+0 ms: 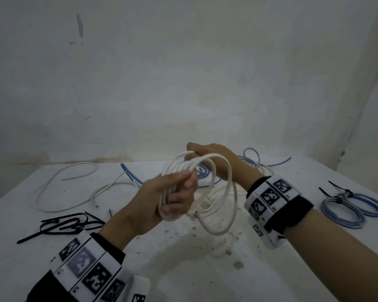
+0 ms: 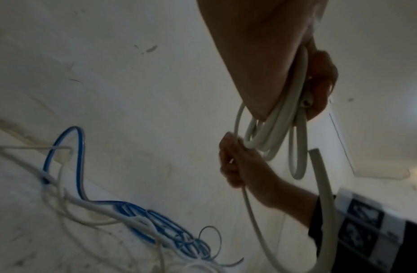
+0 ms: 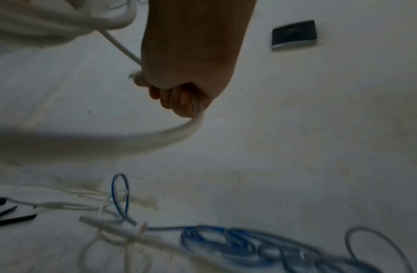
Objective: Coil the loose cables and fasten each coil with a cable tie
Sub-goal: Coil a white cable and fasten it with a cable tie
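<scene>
A white cable coil (image 1: 214,171) of several loops hangs in the air above the white table (image 1: 183,269). My left hand (image 1: 175,199) grips the bundled loops at their near side. My right hand (image 1: 207,153) grips the far top of the same coil (image 3: 179,129), fingers curled round it. In the left wrist view the loops (image 2: 277,129) run between the left hand (image 2: 319,77) and the right hand (image 2: 235,162), with a cut cable end (image 2: 316,153) sticking up. Black cable ties (image 1: 66,225) lie at the near left.
Loose white cable (image 1: 52,192) sprawls at the back left. A tangle of blue cable (image 1: 205,173) lies behind the hands, also low in the wrist views (image 2: 156,221) (image 3: 226,240). Two tied blue-grey coils (image 1: 349,205) sit at the right. A stained wall (image 1: 183,73) stands close behind.
</scene>
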`<state>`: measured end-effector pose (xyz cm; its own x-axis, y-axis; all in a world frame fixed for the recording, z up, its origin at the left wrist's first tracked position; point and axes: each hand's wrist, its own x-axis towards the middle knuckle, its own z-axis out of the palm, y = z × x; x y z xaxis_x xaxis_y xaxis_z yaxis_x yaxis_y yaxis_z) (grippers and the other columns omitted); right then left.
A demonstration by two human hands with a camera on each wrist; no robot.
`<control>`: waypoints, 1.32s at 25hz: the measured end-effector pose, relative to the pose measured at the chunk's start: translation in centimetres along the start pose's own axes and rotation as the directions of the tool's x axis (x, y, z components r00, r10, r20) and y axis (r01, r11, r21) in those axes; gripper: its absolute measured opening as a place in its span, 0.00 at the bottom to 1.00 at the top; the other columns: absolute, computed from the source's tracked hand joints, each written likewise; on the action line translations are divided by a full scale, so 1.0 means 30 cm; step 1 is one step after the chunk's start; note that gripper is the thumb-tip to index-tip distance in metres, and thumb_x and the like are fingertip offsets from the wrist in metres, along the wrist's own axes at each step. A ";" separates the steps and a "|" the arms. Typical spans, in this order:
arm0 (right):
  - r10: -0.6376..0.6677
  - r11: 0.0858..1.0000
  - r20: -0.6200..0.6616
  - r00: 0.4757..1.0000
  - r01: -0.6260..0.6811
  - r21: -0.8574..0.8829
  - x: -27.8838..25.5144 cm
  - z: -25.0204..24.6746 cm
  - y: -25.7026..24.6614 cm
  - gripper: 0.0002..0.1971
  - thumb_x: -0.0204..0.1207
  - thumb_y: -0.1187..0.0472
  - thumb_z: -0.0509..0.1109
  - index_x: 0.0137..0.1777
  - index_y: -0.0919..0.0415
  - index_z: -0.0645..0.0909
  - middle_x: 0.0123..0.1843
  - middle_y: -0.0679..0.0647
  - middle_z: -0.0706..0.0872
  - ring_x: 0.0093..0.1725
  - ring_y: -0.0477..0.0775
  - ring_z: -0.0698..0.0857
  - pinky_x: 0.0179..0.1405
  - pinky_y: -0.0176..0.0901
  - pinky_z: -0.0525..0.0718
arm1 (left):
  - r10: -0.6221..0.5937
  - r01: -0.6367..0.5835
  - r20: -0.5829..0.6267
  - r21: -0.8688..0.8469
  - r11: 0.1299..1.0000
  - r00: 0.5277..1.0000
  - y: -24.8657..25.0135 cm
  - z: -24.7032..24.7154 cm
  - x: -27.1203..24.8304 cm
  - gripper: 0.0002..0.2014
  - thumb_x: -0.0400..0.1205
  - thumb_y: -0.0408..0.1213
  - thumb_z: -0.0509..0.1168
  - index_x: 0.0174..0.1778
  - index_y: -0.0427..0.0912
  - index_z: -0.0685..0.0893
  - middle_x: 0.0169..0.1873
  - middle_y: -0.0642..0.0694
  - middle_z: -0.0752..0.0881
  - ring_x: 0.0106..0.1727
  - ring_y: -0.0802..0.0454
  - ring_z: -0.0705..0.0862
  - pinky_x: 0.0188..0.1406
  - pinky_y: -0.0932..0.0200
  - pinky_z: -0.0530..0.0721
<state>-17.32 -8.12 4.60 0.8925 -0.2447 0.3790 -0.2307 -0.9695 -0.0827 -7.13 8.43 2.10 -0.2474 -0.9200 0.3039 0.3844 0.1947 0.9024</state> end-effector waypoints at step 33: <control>0.213 0.610 -0.103 0.972 -0.050 0.791 -0.074 0.033 -0.137 0.13 0.81 0.53 0.58 0.53 0.58 0.81 0.54 0.55 0.84 0.54 0.47 0.83 0.54 0.37 0.80 | 0.127 -0.108 -0.241 0.091 0.990 0.962 -0.076 -0.043 -0.001 0.19 0.66 0.53 0.75 0.20 0.49 0.74 0.11 0.56 0.61 0.11 0.62 0.59 0.17 0.66 0.59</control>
<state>-17.96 -3.60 3.19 0.7782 -0.4428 0.4454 0.1215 -0.5897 -0.7985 -6.84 7.58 -0.35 0.0254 -0.9424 0.3335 0.3264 0.3231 0.8883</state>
